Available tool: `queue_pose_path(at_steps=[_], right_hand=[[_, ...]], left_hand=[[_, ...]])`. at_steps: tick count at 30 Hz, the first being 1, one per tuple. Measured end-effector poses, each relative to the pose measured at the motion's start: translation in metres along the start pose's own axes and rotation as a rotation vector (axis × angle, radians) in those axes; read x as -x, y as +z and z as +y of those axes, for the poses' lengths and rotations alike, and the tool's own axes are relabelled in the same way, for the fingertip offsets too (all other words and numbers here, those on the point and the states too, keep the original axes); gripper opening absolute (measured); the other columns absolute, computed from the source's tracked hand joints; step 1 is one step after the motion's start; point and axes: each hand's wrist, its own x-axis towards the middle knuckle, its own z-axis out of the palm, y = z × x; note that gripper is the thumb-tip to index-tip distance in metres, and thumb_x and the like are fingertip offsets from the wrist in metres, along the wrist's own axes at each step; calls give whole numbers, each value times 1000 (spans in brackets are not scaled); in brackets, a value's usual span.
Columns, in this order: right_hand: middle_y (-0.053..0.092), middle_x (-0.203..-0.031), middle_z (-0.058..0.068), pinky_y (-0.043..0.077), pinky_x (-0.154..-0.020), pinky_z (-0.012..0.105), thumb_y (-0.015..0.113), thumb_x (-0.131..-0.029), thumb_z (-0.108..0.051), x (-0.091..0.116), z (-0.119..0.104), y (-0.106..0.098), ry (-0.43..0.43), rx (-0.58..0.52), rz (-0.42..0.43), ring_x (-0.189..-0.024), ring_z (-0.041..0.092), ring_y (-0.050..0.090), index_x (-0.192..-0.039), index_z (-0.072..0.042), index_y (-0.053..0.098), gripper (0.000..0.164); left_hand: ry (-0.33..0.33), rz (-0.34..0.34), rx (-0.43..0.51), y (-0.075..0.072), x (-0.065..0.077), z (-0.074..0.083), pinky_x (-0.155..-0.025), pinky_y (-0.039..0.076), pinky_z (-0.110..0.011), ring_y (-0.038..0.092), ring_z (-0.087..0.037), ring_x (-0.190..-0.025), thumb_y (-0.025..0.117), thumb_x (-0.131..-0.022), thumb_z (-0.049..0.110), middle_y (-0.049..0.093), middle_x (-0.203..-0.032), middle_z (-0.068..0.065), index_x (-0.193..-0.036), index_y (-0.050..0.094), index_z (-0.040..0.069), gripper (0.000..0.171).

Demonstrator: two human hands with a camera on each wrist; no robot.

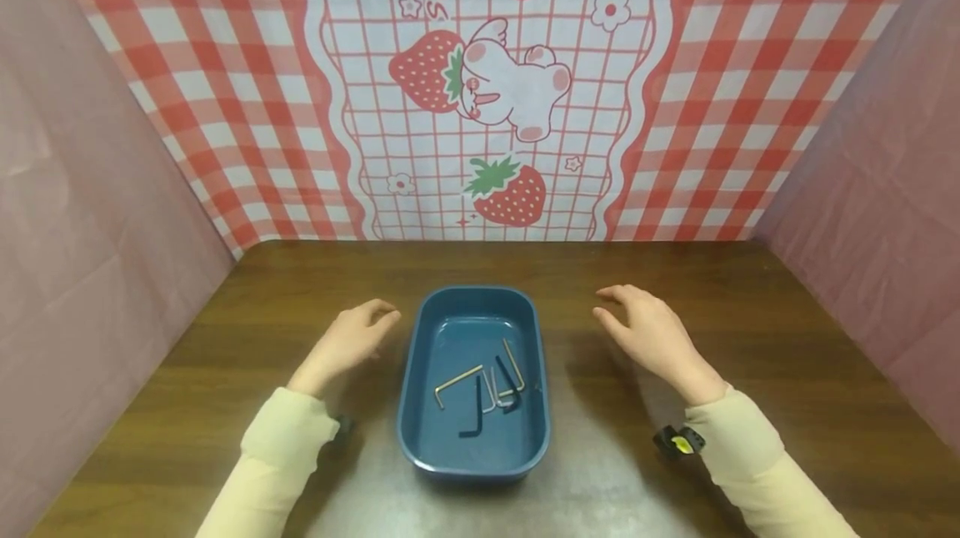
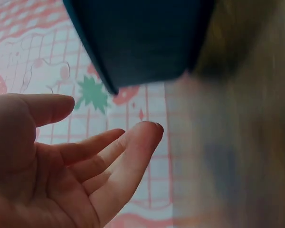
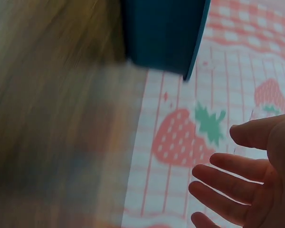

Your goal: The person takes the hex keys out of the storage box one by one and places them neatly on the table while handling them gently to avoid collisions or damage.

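Note:
A blue rectangular tray sits on the table between my two hands. Inside it lie several L-shaped hex keys: a gold one on the left, a black one near the middle, and a cluster to the right with another black key, a second gold key and silver ones partly overlapped. My left hand hovers left of the tray, holding nothing, its fingers relaxed and thumb apart. On the other side, my right hand is held off the tray, empty, with loosely extended fingers.
The brown wooden table ends against a strawberry-patterned checked cloth at the back. Plain pink cloth walls stand at both sides. Each wrist wears a dark strapped device, the right one with a yellow-green spot.

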Motion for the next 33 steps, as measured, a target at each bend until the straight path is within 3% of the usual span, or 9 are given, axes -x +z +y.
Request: queue_pose_path(at_steps=[2,4,8,13,16,26,33], right_hand=[[64,-105,12,47,-78,48,58,-87,-28,-2,-10,4,1,-27,-10,-97,29,60,-111,-5,61,34],[65,-102,9,48,-77,46,60,-85,-28,-5,-20,8,-5,-42,-13,-94,26,62,-108,-6,62,32],[66,-96,6,49,-77,43,63,-83,-25,-12,-40,14,-43,-64,-5,-90,22,63,-104,-7,64,28],[66,-93,4,51,-74,38,66,-80,-19,-20,-66,23,-125,-77,10,-85,18,63,-100,-7,66,23],[67,-91,2,51,-73,35,68,-79,-17,-21,-80,31,-178,-44,-11,-81,14,63,-97,-9,67,20],[67,-80,-2,46,-78,40,68,-75,-14,-12,-102,61,-353,199,-128,-73,11,62,-86,-13,66,11],[58,-61,-3,41,-68,35,66,-70,-11,-8,-105,72,-391,347,-141,-59,11,55,-69,-14,60,7]], left_hand=[[-29,-31,107,7,0,3,-58,53,-32,62,-20,-62,47,-92,32,64,-100,-18,-118,55,4,39],[-40,-52,180,15,-1,6,-55,53,-31,61,-18,-61,48,-92,30,64,-98,-19,-119,53,2,39],[-77,-63,226,26,-2,9,-53,53,-30,62,-18,-64,49,-91,30,63,-101,-19,-123,49,3,42],[-95,-89,206,33,-3,10,-57,54,-31,63,-25,-85,51,-90,29,55,-121,-23,-129,42,0,49],[-91,-110,165,36,-2,11,-59,54,-31,62,-27,-92,53,-89,29,53,-123,-23,-129,41,0,50],[-83,-112,116,40,2,18,-53,51,-31,60,-19,-71,57,-83,19,59,-112,-22,-126,42,-2,50],[-78,-104,151,41,4,20,-53,51,-32,61,-21,-73,53,-81,11,57,-114,-23,-129,41,-2,51]])
